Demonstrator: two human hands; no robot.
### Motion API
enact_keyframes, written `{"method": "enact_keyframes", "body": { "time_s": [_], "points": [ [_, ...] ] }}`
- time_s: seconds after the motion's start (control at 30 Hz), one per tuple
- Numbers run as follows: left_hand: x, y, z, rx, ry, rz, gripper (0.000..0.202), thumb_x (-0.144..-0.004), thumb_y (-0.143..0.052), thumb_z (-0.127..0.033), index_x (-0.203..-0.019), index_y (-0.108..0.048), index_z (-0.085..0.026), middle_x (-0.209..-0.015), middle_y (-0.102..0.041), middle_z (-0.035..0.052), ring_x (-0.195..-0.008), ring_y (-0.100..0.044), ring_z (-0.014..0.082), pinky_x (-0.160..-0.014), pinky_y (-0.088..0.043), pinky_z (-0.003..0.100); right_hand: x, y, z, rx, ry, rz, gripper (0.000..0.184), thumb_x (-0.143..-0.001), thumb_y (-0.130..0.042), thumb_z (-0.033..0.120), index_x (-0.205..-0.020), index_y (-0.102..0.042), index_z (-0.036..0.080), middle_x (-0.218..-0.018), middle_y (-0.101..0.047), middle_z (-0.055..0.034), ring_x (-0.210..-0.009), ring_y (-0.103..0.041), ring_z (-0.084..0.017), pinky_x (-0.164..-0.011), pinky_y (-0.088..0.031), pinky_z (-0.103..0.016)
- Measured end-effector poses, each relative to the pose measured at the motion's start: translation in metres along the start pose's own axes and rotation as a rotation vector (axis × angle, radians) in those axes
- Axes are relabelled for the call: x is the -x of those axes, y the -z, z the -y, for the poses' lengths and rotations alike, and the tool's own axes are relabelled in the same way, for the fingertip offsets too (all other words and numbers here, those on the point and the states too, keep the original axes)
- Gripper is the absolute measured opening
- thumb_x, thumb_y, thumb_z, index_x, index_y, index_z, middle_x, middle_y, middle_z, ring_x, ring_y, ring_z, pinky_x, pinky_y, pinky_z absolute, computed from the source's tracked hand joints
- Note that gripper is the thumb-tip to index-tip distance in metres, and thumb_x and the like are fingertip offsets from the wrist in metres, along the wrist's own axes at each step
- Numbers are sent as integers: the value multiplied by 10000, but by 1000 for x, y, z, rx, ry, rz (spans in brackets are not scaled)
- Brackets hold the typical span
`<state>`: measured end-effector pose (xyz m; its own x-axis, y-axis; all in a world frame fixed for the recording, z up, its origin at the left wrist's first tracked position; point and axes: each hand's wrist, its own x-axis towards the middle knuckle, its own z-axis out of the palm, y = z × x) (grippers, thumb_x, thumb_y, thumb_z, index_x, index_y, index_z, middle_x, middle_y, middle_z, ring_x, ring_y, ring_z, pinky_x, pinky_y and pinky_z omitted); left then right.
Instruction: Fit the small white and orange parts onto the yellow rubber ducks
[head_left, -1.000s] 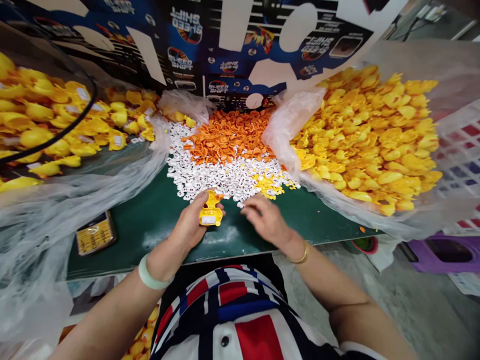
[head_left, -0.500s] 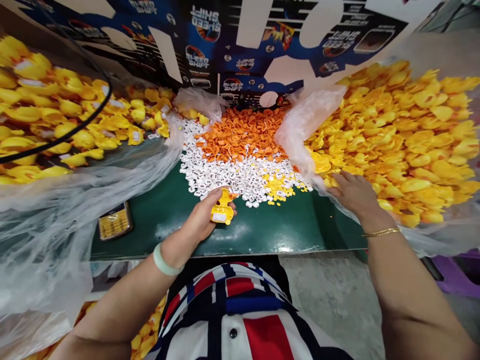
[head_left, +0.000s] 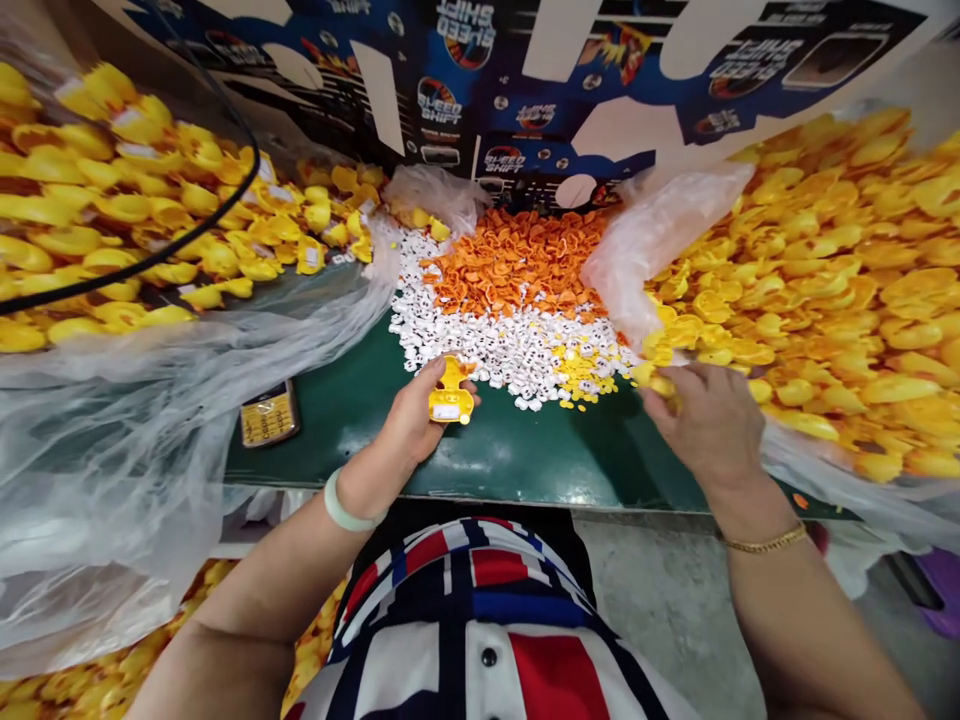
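My left hand (head_left: 414, 415) is closed around a yellow plastic duck half (head_left: 451, 393), hollow side up, with a pale label inside it. It hovers over the green tabletop, just in front of white eye pieces (head_left: 495, 345). At the edge of the right-hand heap of yellow duck shells (head_left: 817, 330), my right hand (head_left: 709, 420) pinches a yellow duck shell (head_left: 660, 383); the fingers cover most of it. Orange beak-like pieces (head_left: 517, 262) lie behind the white ones, and small yellow discs (head_left: 585, 375) are at their right.
More yellow duck parts (head_left: 165, 200) are piled at left on clear plastic sheeting (head_left: 300, 330). A boxed item (head_left: 270, 415) lies on the green table (head_left: 540, 460). Printed cardboard (head_left: 517, 110) stands behind, and a black cable (head_left: 187, 235) arcs over the left pile.
My right hand has drawn back from the heap's edge with a yellow shell between its fingers. My left hand still holds its duck half. The whole view has shifted slightly.
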<state>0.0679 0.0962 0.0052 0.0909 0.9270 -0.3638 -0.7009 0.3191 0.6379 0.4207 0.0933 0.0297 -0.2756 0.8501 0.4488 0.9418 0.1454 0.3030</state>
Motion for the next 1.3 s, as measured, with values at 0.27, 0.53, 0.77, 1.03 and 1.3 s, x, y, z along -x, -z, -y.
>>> {"method": "enact_keyframes", "body": {
  "time_s": [0.27,0.53,0.77,1.03,1.3],
  "points": [
    [21,19,-6,6,-47,-46,327,-875,-619,-371,-1111,-608,-145,-900,-680,81,-690,-670,179,-609,-562,292,-15,2,72,-111,134,185,321,-962,-505,454,-1007,-716,216,-952,-613,-108,-802,-530,-211,-591,-266,-280],
    [24,36,-6,22,6,17,331,-889,-589,-414,-1112,-570,-170,-787,-655,66,-679,-673,209,-560,-526,281,-33,16,70,-151,-156,244,535,-907,-466,642,-847,-688,159,-807,-664,-101,-689,-556,-199,-539,-178,-289],
    [22,36,-4,7,9,63,358,-888,-582,-418,-1151,-551,-176,-783,-657,63,-669,-676,215,-567,-528,292,-45,48,132,-575,-106,583,481,-861,-504,683,-732,-653,244,-714,-687,10,-650,-588,-160,-588,-315,-273],
    [24,39,-6,30,11,87,367,-866,-610,-404,-1152,-543,-185,-763,-664,60,-664,-680,221,-564,-522,288,-53,24,172,-465,-17,630,518,-923,-409,688,-889,-685,251,-780,-736,-33,-734,-671,-235,-604,-381,-305],
    [23,37,-2,62,-20,103,400,-852,-640,-392,-1183,-589,-173,-804,-680,60,-658,-677,202,-575,-526,290,-25,27,139,-753,447,376,633,-831,-691,553,-1355,-559,224,-1413,-537,-168,-1264,-537,-343,-1023,-469,-522]
  ]
}}
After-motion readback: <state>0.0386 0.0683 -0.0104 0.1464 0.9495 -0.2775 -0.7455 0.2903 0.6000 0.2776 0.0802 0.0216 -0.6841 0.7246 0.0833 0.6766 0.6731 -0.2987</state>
